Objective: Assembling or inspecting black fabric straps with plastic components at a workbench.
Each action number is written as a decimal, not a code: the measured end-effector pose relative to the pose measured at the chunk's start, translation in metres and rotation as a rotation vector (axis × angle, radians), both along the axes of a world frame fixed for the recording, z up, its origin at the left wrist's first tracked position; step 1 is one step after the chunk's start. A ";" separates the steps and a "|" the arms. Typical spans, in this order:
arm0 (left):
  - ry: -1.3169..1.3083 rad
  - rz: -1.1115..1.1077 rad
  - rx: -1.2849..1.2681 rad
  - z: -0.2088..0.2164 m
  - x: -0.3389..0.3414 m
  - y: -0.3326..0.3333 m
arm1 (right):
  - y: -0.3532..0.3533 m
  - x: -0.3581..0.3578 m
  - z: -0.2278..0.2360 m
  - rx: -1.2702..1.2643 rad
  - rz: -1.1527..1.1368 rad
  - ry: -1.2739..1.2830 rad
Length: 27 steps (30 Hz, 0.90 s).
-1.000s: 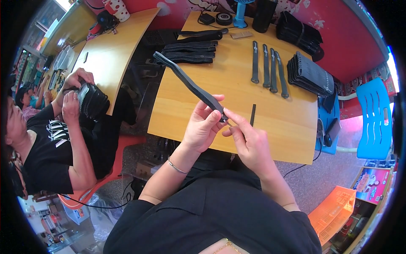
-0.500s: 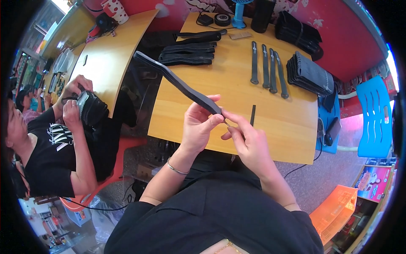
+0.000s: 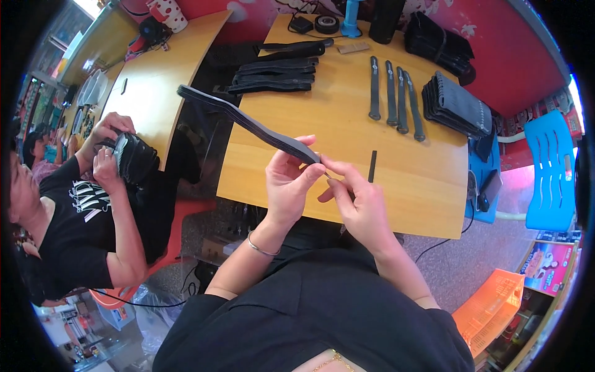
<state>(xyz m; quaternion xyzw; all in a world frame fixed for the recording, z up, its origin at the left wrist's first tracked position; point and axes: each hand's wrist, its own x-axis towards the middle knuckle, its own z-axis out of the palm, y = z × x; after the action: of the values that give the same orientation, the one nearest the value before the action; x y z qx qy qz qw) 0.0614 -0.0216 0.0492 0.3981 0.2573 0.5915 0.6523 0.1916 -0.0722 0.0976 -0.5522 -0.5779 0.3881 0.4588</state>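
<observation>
My left hand (image 3: 289, 181) is closed round the near end of a long black strap (image 3: 251, 126), which looks layered along its edge. The strap's far end rises to the left, past the table's edge. At the strap's near end my right hand (image 3: 359, 197) pinches a thin, shiny, needle-like piece (image 3: 328, 175) between thumb and fingers. It is too small to tell its exact kind. Just beyond my right hand a narrow black strip (image 3: 372, 166) lies on the wooden table (image 3: 427, 198).
Several dark straps (image 3: 402, 102) lie side by side; right of them sits a grey-black stack (image 3: 455, 105). More black straps (image 3: 276, 74) are piled at the far left. A blue chair (image 3: 549, 170) stands right, an orange crate (image 3: 489, 310) lower right. A co-worker (image 3: 80, 229) sits left, handling black pieces.
The strap's far end has swung left and down, showing more of its layered edge. Both hands keep their grip at the near end, with small finger shifts.
</observation>
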 end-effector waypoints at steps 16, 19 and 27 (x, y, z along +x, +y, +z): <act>0.187 0.056 0.036 0.018 -0.002 0.009 | 0.021 -0.013 -0.026 0.143 -0.056 0.186; 0.101 0.014 0.014 0.012 -0.006 0.013 | 0.022 -0.011 -0.026 0.108 -0.046 0.222; 0.051 -0.198 0.098 -0.003 -0.025 0.029 | 0.021 -0.008 -0.034 0.037 0.028 0.388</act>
<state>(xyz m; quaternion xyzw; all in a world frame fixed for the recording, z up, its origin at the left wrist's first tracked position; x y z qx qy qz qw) 0.0366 0.0071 0.0463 0.4680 0.2039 0.5257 0.6804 0.1840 -0.0513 0.0632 -0.4503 -0.4934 0.4829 0.5662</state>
